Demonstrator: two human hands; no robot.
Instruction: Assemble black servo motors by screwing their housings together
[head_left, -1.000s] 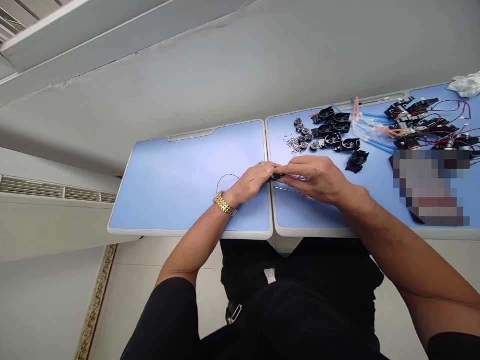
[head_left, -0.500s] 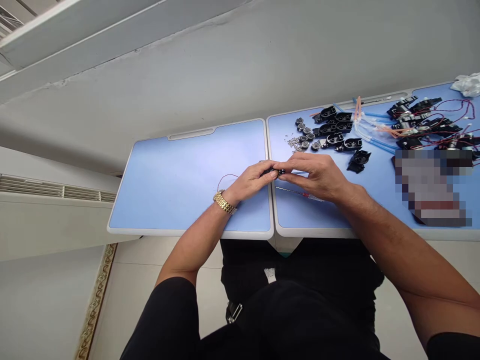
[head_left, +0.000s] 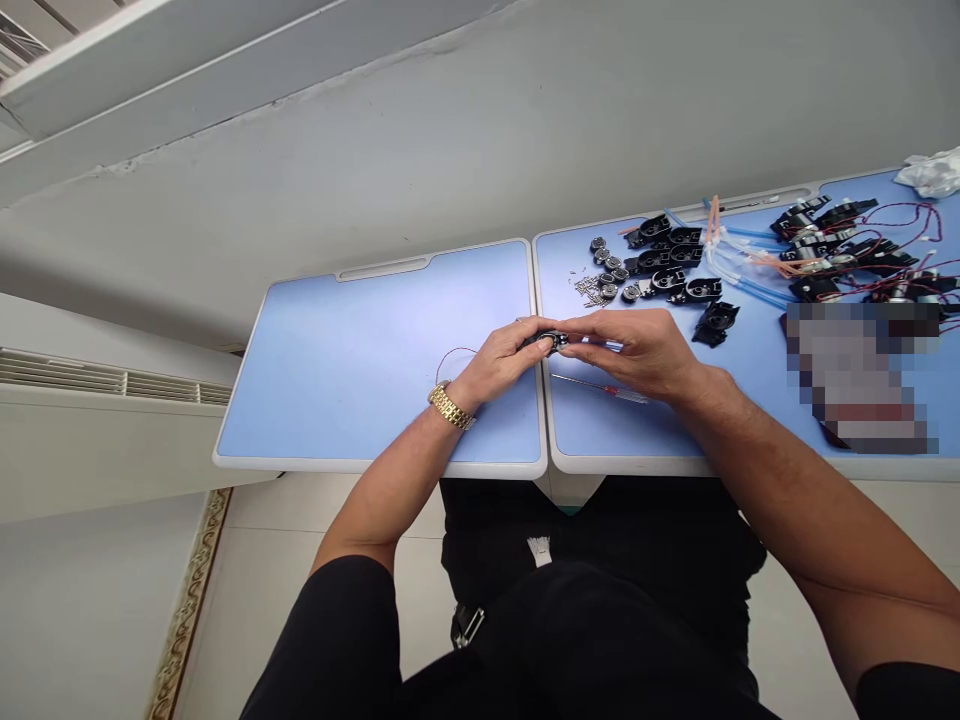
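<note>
I logged, at mid-frame, one small black housing (head_left: 556, 341), gripped by the left hand (head_left: 502, 358) and pinched at its edge by the right hand (head_left: 639, 346), one screwdriver (head_left: 611, 390) lying below; steady left support, light right fingertips seemed best.

Gray wall (head_left: 480, 160) bhd 2 blue tbls (head_left: 360, 360) (pale tiled flr (head_left: 270, 560) below).

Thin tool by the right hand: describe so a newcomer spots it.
Take the right blue tabletop. Near its left edge, just below the right hand in the picture, lies the thin tool. Unlike the black parts farther back, it has a straight shaft and red-and-clear handle.
</note>
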